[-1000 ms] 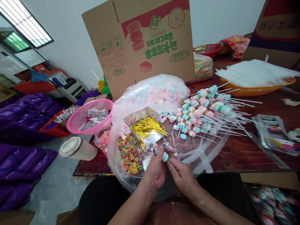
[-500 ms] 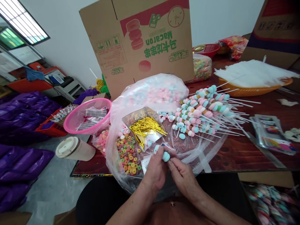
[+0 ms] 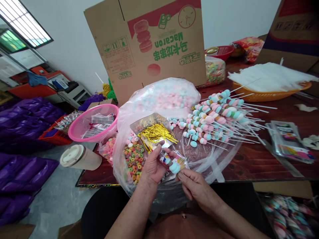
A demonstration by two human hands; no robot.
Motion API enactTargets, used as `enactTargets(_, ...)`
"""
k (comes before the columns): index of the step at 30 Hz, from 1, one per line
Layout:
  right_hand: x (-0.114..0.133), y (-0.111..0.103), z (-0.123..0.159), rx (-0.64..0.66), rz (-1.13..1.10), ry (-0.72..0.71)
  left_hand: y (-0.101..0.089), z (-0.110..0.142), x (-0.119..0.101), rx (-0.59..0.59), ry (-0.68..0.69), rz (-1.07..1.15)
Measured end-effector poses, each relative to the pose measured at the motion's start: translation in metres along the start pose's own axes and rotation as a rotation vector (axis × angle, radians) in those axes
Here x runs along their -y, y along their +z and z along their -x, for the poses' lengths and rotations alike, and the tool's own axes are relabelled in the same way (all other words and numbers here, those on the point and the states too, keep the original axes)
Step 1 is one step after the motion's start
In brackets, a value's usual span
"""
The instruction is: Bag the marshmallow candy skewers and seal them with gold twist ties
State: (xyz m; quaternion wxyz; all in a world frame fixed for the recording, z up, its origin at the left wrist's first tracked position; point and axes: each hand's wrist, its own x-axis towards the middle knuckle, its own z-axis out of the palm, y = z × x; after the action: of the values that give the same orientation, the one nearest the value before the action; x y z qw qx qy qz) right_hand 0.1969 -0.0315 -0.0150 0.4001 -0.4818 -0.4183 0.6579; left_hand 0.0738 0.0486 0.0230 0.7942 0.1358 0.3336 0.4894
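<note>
Left hand is closed round a marshmallow skewer in a printed sleeve, held low over the front edge of the big clear plastic sheet; right hand pinches the sleeve's lower end from the right, fingertips together. Whether the stick runs on below the hands: can't tell, fingers cover it. Containers: clear bag of pink and blue marshmallows behind the work spot; small clear bag of gold twist ties just above the left hand; loose coloured ring candies on the plastic to its left. Pile of finished marshmallow skewers on the right, sticks pointing right. Pink basket holds small packets, print too small to read. Orange tray carries a stack of white sheets or bags, can't tell which. Lidded paper cup lies on its side off the table's left corner. Cardboard box stands upside down, reads "Macaron" in green plus inverted Chinese characters, clock and macaron graphics. Bag of mixed candy partly hidden behind the box. Stack of printed sleeves at right. Second box top right is cut off, lettering unreadable.
</note>
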Motion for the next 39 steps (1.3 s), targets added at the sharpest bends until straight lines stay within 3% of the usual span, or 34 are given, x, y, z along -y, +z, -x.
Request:
enactTargets(9, -0.013, -0.005, -0.003, -0.263, 0.702, -0.532, 0.025, 0.005, 0.002, -0.165, 0.096, 0.052)
enactTargets(15, -0.01, -0.004, -0.001, -0.194, 0.608, -0.502, 0.022, 0.006, -0.007, -0.099, -0.062, 0.066)
enactTargets(19, -0.006, -0.005, -0.001, -0.146, 0.486, -0.434, 0.02, 0.008, -0.013, -0.138, -0.116, 0.014)
enactTargets(25, -0.002, -0.002, 0.0, -0.141, 0.297, -0.304, 0.011, 0.015, 0.01, -0.077, 0.114, -0.01)
enactTargets(28, -0.003, 0.0, -0.001, -0.178, 0.274, -0.291, 0.001, 0.018, 0.022, -0.186, 0.292, -0.168)
enactTargets(32, -0.004, -0.002, -0.002, -0.289, 0.359, -0.332, -0.015, 0.024, 0.025, -0.356, 0.803, -0.724)
enactTargets(36, -0.003, -0.002, -0.003, -0.337, 0.486, -0.456, -0.023, 0.025, 0.018, -0.228, 1.049, -1.374)
enactTargets(39, -0.004, -0.002, -0.003, -0.362, 0.527, -0.488, -0.022, 0.023, 0.014, -0.147, 1.186, -1.569)
